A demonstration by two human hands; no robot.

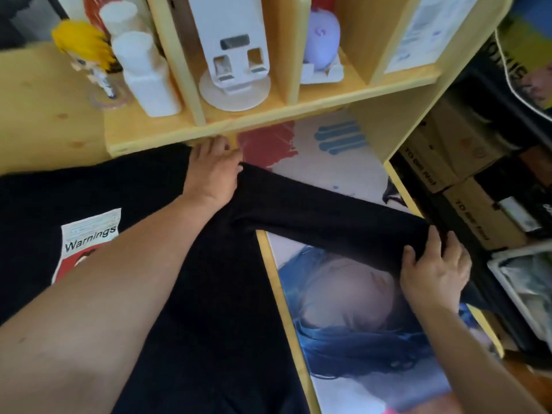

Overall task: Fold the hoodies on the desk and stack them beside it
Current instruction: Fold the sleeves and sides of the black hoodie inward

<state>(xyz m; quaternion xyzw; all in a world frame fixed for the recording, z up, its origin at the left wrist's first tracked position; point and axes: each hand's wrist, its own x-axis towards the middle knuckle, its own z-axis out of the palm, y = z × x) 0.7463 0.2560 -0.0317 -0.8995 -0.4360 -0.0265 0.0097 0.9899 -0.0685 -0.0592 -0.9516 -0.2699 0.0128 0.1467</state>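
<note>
Nearest the camera, a black hoodie (209, 294) lies spread flat on the surface (38, 115), its printed label (89, 234) reading "Warnings" at the left. Its body covers the surface out to the wooden edge (280, 294), with a printed poster (358, 309) lower down beyond that edge.

The right hand (433, 270) grips the cuff end of the sleeve (328, 216), fingers (434, 237) curled over the top of the cloth and clamped on it, holding it out past the surface edge. The sleeve runs taut from there back to the shoulder.

Further off, the left hand (213, 171) presses on the hoodie at the shoulder, fingers (219, 144) straight and slightly apart, reaching to the foot of the wooden shelf (268, 118). On the shelf stand white bottles (143, 70), a figurine (89, 52) and a white stand (233, 55).

The step in hand looks like the first sleeve fold. Next, the right hand probably needs to carry the cuff inward across the body while the left pins the shoulder as a hinge, then smooth it flat.
</note>
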